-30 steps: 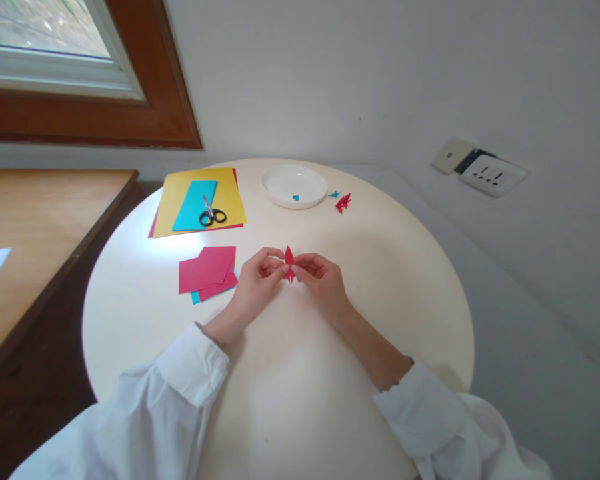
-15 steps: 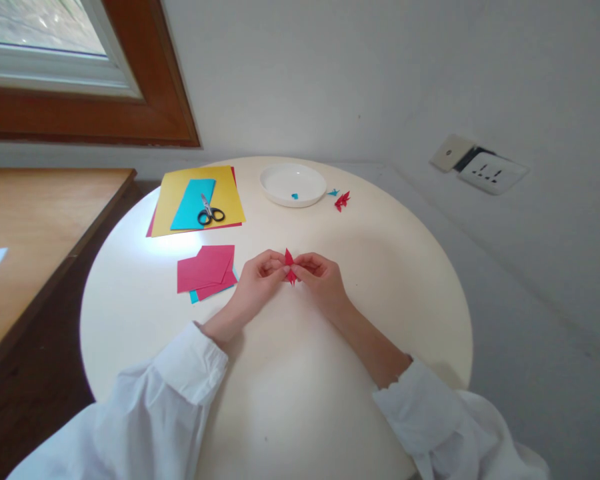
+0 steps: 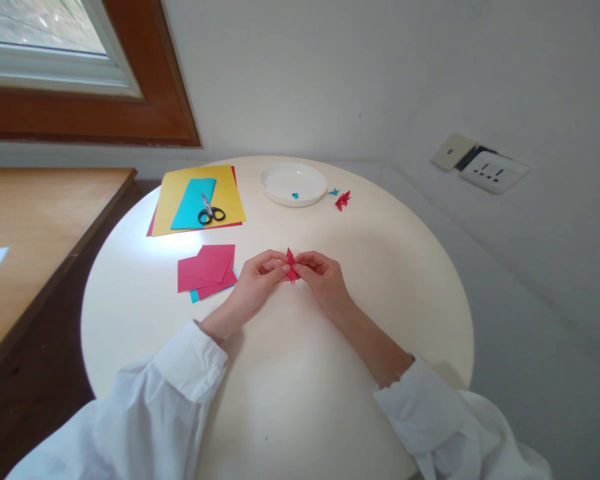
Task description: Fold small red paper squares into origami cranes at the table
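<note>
Between both hands, over the middle of the white round table [image 3: 300,373], is a small folded red paper piece [image 3: 291,257] with pointed ends up and down. My left hand [image 3: 263,277] pinches its left side with thumb and fingers. From the right, my right hand [image 3: 323,275] pinches the other side, the two thumbs nearly meeting. Fingertips hide the centre of the folds. Left of my left hand lie red paper squares [image 3: 205,267], with a blue sheet [image 3: 195,296] peeking out beneath them.
Scissors [image 3: 210,212] with black handles rest on blue paper [image 3: 187,203] and a yellow sheet [image 3: 230,193]. A white dish [image 3: 310,198] holds a small blue bit [image 3: 295,195]. Right of it lie a blue folded paper [image 3: 334,192] and red folded paper pieces [image 3: 343,200].
Almost nothing differs. Both hands keep their pinch on the red paper, and the whole view has shifted very slightly.
</note>
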Demonstrator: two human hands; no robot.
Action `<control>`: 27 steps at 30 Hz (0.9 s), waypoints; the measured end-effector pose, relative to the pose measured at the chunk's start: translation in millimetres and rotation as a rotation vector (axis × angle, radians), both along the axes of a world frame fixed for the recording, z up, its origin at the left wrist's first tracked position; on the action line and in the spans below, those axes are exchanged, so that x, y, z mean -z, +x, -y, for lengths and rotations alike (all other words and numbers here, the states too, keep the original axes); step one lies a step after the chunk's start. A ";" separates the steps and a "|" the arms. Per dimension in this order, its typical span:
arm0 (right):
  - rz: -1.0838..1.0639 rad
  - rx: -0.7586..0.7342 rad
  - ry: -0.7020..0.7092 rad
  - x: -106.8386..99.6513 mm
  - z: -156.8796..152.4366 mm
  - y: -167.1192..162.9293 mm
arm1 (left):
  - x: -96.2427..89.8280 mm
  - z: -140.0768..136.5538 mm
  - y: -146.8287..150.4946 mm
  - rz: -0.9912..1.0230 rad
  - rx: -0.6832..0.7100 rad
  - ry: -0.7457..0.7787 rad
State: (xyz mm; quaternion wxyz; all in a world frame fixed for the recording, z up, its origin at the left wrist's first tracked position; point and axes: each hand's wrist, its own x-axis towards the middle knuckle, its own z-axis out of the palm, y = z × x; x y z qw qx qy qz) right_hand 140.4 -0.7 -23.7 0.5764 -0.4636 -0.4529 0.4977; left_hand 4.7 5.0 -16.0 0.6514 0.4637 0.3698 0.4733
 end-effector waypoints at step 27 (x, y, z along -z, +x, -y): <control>0.083 0.014 0.087 -4.6 2.2 0.2 | -2.0 -0.1 -0.4 -0.057 -0.031 0.004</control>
